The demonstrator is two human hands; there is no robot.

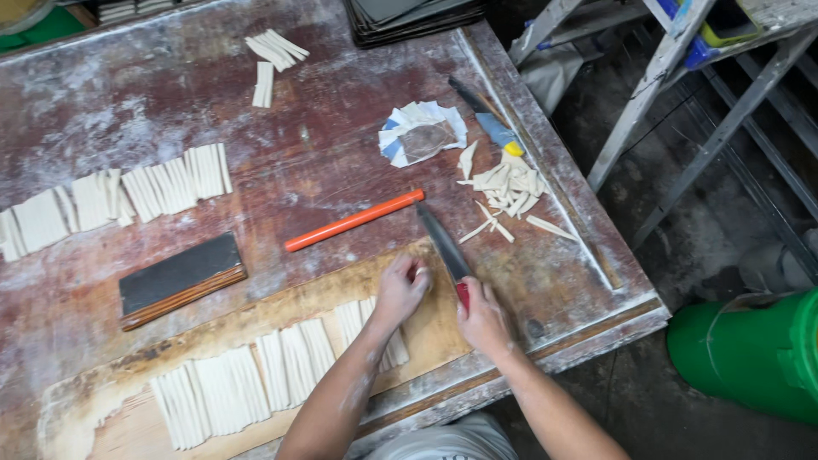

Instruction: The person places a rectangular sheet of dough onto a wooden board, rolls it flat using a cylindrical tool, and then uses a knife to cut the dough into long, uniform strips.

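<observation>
Two bare hands work at the near edge of the floured worktop (170, 94). The right hand (482, 317) has its grip closed around the red handle of one knife (445, 249), whose dark blade points away across the board. The left hand (400, 288) rests with curled fingers on the wooden board (430, 328), just left of the blade; whether it pinches anything I cannot tell. On that board lie several batches of white dough strips (256, 379), side by side toward the left. Bare board shows only beside the knife, close to the worktop's right corner. Beyond the hands lie one orange rod (354, 221), one dark sharpening block (179, 277) and a heap of dough scraps (507, 189). Farther off sit one long row of strips (111, 198), one small wrapper (422, 133), a second knife (487, 121) and two small strip bundles (271, 58).
</observation>
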